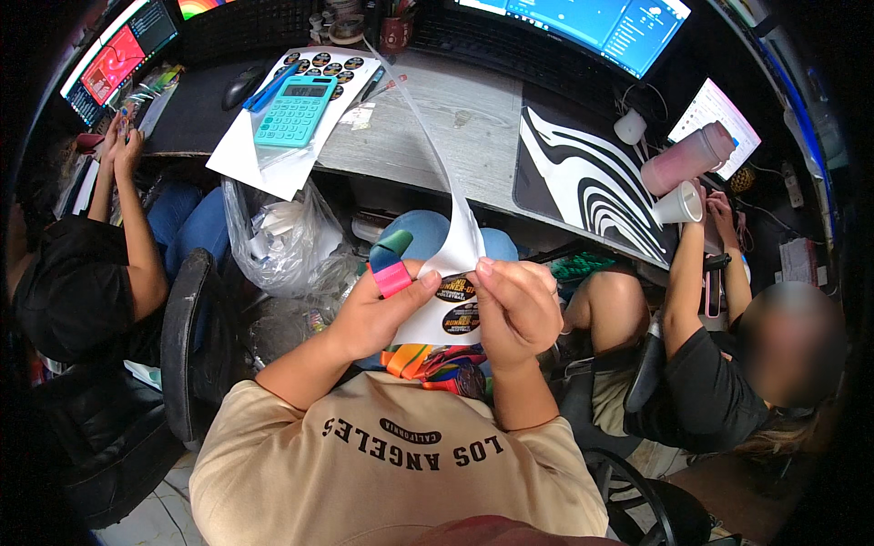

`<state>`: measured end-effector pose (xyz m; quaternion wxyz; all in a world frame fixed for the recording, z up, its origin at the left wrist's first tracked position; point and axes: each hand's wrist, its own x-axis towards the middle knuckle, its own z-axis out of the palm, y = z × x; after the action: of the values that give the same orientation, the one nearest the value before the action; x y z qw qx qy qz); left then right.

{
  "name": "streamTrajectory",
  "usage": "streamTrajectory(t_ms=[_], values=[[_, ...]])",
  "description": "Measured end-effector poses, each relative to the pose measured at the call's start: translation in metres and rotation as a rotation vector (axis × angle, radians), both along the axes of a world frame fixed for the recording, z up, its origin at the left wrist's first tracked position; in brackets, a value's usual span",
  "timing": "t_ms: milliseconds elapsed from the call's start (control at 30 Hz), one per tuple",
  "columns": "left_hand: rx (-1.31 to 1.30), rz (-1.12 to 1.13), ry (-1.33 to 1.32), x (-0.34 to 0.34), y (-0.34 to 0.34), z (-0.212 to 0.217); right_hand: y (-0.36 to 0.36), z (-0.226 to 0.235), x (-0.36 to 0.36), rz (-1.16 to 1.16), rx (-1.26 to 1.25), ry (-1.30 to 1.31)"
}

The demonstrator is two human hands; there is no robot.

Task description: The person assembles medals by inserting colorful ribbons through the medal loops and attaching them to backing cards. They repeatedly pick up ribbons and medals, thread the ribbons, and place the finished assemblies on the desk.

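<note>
In front of my chest, both hands hold a sheet of round black-and-yellow stickers point(423, 329). The thumb and fingers of my left hand point(373, 314) are closed on its left edge. A folded pink and green ribbon point(391, 278) is also tucked at those fingers. My right hand point(521, 314) pinches the sheet near its top, beside the upper sticker. From there a long white paper strip point(462, 237) curls up and away toward the desk. Colourful ribbons point(410, 359), with a dark round piece point(469, 380) among them, lie on my lap under the sheet.
On the grey desk point(455, 118) are a teal calculator point(296, 111), sticker sheets point(350, 62), a black-and-white patterned mat point(587, 177), a pink bottle point(687, 159) and a white cup point(680, 203). A plastic bag point(278, 237) hangs below the edge. People sit on both sides.
</note>
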<state>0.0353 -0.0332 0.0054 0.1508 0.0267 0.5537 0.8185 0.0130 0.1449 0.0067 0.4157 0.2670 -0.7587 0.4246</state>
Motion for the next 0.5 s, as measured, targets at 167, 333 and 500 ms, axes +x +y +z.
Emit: streamTrajectory(t_ms=[167,333,500], values=[[-0.004,0.003,0.041,0.0031,0.0007,0.0028,0.0001,-0.0054,0.0028,-0.017,0.028,0.054],[0.071,-0.002,0.072,0.0063,0.0024,0.0056,-0.0008,-0.0087,0.0049,-0.05,0.052,0.079],[0.045,0.0,0.041,0.0071,0.0019,0.0056,-0.0014,-0.0099,0.0066,-0.071,0.071,0.097]])
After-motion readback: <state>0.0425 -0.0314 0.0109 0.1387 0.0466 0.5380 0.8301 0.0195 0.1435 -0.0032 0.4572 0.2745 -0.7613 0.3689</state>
